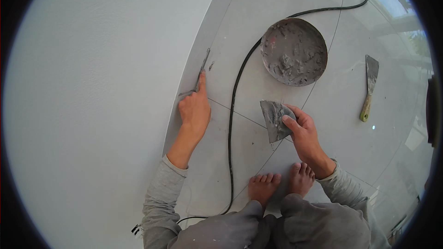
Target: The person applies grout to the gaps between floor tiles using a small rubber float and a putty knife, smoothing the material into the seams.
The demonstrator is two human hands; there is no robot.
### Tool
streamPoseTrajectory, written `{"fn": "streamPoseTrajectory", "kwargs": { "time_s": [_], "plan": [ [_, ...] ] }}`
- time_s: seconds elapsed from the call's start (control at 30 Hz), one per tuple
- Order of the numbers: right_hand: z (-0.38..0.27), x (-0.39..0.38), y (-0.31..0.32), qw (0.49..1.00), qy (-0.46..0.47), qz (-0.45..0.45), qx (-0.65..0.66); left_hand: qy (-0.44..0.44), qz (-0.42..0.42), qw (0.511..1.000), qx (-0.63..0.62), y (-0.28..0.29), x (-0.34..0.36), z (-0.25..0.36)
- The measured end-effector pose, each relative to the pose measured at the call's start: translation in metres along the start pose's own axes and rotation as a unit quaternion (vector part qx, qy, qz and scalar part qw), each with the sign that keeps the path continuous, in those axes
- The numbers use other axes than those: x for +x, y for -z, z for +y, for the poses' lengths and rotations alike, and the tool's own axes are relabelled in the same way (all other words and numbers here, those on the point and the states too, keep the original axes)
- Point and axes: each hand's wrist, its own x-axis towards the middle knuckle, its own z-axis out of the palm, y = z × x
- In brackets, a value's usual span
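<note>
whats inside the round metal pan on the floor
Grey lumps and smears of putty coat the round pan, thickest along its lower rim. The pan's bottom is mostly covered by that residue, so little bare metal shows.
</note>
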Motion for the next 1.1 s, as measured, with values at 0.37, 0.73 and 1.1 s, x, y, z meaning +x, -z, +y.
{"fn": "streamPoseTrajectory", "kwargs": {
  "time_s": [0.37,0.73,1.1],
  "plan": [
    [-0.001,-0.003,0.002,1.000,0.007,0.005,-0.026,0.027,0.016,0.995,-0.099,0.005,-0.036,-0.003],
    [-0.020,0.017,-0.036,0.990,0.071,-0.016,-0.118,0.005,0.084,0.986,-0.141,0.023,0.044,0.031],
    [-0.019,0.172,-0.147,0.787,0.428,0.114,-0.429,0.110,0.059,0.957,-0.261,-0.039,-0.099,-0.005]
  ]
}}
